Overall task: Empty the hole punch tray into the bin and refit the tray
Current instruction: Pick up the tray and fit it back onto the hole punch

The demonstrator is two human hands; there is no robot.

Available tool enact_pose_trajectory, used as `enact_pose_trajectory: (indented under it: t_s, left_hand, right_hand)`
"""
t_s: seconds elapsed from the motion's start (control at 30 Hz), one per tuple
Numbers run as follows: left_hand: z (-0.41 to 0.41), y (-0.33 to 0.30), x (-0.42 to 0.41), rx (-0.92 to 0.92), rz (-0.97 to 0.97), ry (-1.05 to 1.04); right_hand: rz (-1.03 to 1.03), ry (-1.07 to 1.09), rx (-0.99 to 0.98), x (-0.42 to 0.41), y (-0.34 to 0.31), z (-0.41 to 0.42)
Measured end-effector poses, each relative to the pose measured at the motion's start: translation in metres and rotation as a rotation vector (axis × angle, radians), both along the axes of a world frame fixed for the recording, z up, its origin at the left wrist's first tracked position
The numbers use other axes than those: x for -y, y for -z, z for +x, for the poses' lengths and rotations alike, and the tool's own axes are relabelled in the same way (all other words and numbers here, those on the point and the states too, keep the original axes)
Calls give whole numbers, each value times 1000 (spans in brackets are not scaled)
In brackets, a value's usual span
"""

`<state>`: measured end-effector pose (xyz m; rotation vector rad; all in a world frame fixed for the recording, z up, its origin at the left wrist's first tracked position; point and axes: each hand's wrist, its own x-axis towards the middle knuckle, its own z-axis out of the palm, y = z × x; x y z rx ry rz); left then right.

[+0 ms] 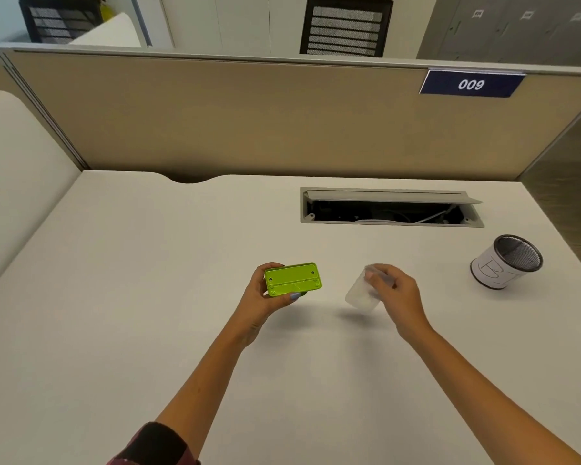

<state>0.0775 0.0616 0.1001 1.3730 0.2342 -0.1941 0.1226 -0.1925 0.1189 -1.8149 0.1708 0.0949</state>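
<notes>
hole punch point(293, 279): one, green;
tray point(363, 294): one, clear;
bin point(505, 262): one;
hands: two, left hand point(265, 293), right hand point(394, 290);
office chairs: two, first chair point(59, 17), second chair point(345, 25)

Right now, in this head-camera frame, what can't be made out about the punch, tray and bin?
- Tray in the right hand: motion-blurred and translucent, so whether paper bits are inside is unreadable.
- Green hole punch: only its underside shows; the left hand covers its left end, and the handle side faces away.
- Bin: dark mesh interior, contents too dim to tell.
</notes>
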Motion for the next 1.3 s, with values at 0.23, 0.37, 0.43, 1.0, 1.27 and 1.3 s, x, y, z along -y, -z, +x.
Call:
enact_pose_trajectory:
  t_s: [0.23, 0.37, 0.43, 1.0, 1.27, 1.3]
  left_hand:
    - [7, -10, 41, 39, 16, 7]
    - [10, -16, 71, 72, 35, 8]
    - [11, -19, 83, 89, 39, 3]
    - [13, -23, 109, 47, 9, 132]
    - [15, -31, 110, 27, -46, 197]
    - [16, -34, 111, 22, -50, 199]
  right_hand:
    - [-355, 11, 440, -14, -34, -11]
    - [-380, -92, 507, -20, -35, -19]
    - [-381, -147, 472, -20, -36, -21]
    - [-721, -860, 245, 37, -67, 3]
    - [-692, -819, 413, 45, -75, 11]
    - [-665, -792, 416, 46, -77, 12]
